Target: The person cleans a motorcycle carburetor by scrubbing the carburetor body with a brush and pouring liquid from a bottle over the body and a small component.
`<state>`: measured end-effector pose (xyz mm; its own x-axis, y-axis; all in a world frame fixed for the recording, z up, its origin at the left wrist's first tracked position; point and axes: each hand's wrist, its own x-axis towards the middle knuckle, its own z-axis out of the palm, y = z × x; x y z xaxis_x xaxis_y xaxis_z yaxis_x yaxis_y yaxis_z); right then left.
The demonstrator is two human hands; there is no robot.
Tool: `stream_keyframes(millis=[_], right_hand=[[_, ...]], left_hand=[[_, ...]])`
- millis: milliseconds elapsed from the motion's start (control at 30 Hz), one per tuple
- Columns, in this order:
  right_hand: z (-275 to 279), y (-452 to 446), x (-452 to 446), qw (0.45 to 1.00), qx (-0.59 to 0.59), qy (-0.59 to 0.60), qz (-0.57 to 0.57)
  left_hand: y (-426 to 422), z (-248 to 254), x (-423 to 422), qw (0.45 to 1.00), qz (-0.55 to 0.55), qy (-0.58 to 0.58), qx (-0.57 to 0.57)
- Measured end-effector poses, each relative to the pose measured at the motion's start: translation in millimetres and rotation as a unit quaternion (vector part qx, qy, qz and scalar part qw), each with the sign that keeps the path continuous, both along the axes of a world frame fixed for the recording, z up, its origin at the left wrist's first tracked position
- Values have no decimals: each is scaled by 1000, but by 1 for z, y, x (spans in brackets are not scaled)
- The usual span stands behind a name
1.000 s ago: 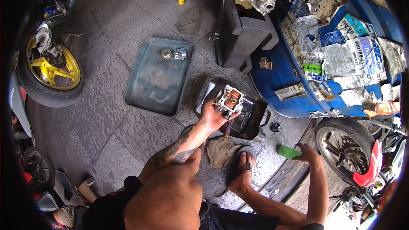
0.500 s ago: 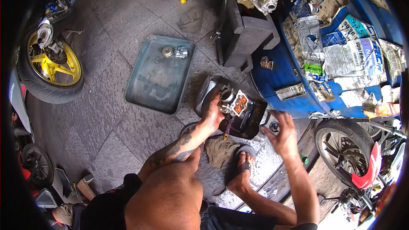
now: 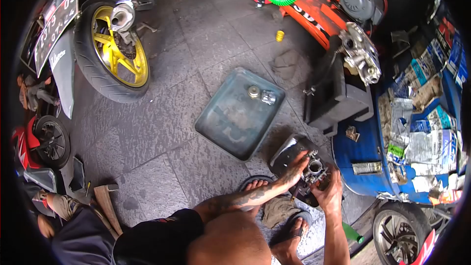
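My left hand [image 3: 293, 171] grips a metal carburetor [image 3: 315, 168] from its left side, the round throat facing up. My right hand [image 3: 329, 192] is closed against the carburetor's right and lower side, with its fingertips partly hidden. Whether the small metal cover seen earlier in that hand is still there, I cannot tell. Beneath both hands stands a dark plastic basin [image 3: 280, 156], largely covered by them. A grey-blue tray [image 3: 230, 140] lies farther left on the floor, bearing a round metal part [image 3: 253, 92] and a small silvery part [image 3: 268, 97].
A crumpled rag [image 3: 279, 211] lies by my feet. Right of the basin is a blue drum [image 3: 353, 154] with torn labels. A black stand [image 3: 338, 103] carries an engine part [image 3: 360, 54]. Behind is an orange compressor [image 3: 309, 12]; a yellow-wheeled motorcycle [image 3: 115, 56] stands left.
My right hand has come in from the right, bringing its metal piece to the carburetor, and now closes against it. The carburetor's orange-red inside has turned out of sight. The head view has shifted.
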<state>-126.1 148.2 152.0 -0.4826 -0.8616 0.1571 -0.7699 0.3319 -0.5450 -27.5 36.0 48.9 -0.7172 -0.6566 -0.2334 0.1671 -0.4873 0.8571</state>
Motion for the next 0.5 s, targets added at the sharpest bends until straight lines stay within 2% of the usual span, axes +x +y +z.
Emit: stream_keyframes(millis=[33, 67, 167, 233, 267, 333, 400, 433, 500], right_hand=[[0, 0, 0, 1000, -5, 7, 0], [3, -1, 1, 1000, 3, -3, -8], [18, -4, -1, 1000, -6, -12, -16], [34, -4, -6, 997, 66, -20, -41], [32, -1, -15, 998, 54, 1, -32], [41, 5, -27, 990, 110, -43, -76], [52, 11, -32, 985, 142, 2, -95], [56, 10, -35, 984, 141, 20, -107], [57, 17, -45, 984, 139, 10, -113]], left_hand=[[-1, 12, 2, 999, -9, 1, 32], [-6, 21, 7, 996, -57, -48, 42], [-12, 34, 6, 990, -85, -102, 50], [-10, 15, 0, 997, -31, -64, -18], [-12, 9, -3, 997, 15, -37, -59], [-14, 11, -2, 994, 56, -2, -98], [-33, 15, 5, 997, 2, 6, -82], [-40, 35, 10, 998, -16, 13, -58], [-47, 50, 15, 998, -32, -13, -47]])
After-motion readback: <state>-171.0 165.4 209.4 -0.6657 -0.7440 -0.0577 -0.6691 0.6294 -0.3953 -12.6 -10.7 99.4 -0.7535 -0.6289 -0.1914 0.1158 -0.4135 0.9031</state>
